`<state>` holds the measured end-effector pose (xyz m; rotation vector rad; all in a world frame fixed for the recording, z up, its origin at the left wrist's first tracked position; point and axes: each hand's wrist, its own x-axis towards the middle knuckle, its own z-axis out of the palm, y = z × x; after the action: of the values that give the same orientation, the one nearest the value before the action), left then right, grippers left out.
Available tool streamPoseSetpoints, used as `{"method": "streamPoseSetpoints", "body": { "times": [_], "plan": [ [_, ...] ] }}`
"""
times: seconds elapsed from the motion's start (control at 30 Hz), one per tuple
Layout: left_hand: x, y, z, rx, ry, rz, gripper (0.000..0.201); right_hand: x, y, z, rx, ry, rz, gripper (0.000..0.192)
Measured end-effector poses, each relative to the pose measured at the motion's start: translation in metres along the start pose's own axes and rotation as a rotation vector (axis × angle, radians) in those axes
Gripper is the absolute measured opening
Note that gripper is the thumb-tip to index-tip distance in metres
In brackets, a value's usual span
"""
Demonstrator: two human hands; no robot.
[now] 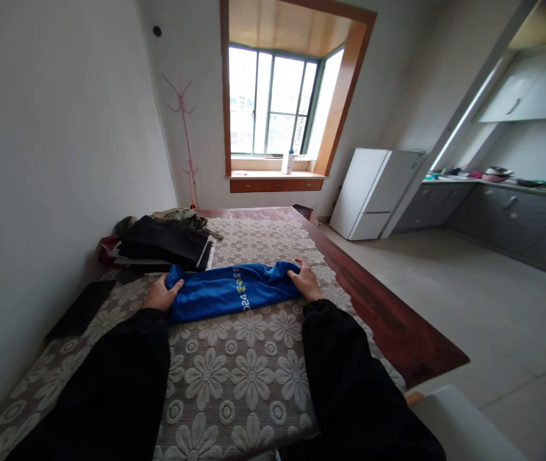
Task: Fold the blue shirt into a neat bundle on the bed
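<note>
A long wooden surface (pixel 397 326) carries a flowered lace cloth (pixel 234 378), giving a flat bed for garments. A dark pile of clothes (pixel 162 246) sits back by the wall, out of the way. Nearer, the folded blue shirt (pixel 229 291) lies crosswise, the left hand (pixel 160 296) and right hand (pixel 305 282) closed over its ends, keeping the fold taut.

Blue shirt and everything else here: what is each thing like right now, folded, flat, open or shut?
blue shirt: folded into a long strip, lying flat on the tablecloth.
left hand: gripping the shirt's left end.
right hand: pressing on the shirt's right end.
dark clothes: folded and stacked beside the wall.
lace tablecloth: spread flat over the table.
fridge: door shut.
window: cannot tell whether open or shut.
</note>
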<state>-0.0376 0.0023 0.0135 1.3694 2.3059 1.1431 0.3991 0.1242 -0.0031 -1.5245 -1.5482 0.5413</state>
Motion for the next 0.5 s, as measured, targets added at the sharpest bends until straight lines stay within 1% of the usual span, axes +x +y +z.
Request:
{"method": "streamPoseSetpoints", "body": {
  "times": [0.1, 0.17, 0.27, 0.43, 0.5],
  "plan": [
    [-0.002, 0.001, 0.001, 0.029, -0.007, 0.023, 0.038, 0.001, 0.000, 0.005, -0.062, 0.011, -0.051, 0.044],
    [-0.002, 0.001, 0.000, 0.049, 0.001, 0.034, 0.040, 0.003, 0.001, 0.005, -0.101, 0.041, -0.065, 0.039],
    [-0.001, -0.001, -0.004, 0.094, 0.014, 0.020, 0.041, 0.003, 0.005, 0.001, -0.168, 0.070, -0.073, 0.045],
    [-0.002, -0.004, -0.009, 0.163, 0.003, -0.027, 0.032, -0.006, 0.005, -0.002, -0.279, 0.031, -0.113, 0.057],
    [-0.003, -0.003, -0.010, 0.165, 0.012, -0.024, 0.032, -0.008, 0.001, -0.001, -0.342, 0.024, -0.165, 0.059]
  ]
}}
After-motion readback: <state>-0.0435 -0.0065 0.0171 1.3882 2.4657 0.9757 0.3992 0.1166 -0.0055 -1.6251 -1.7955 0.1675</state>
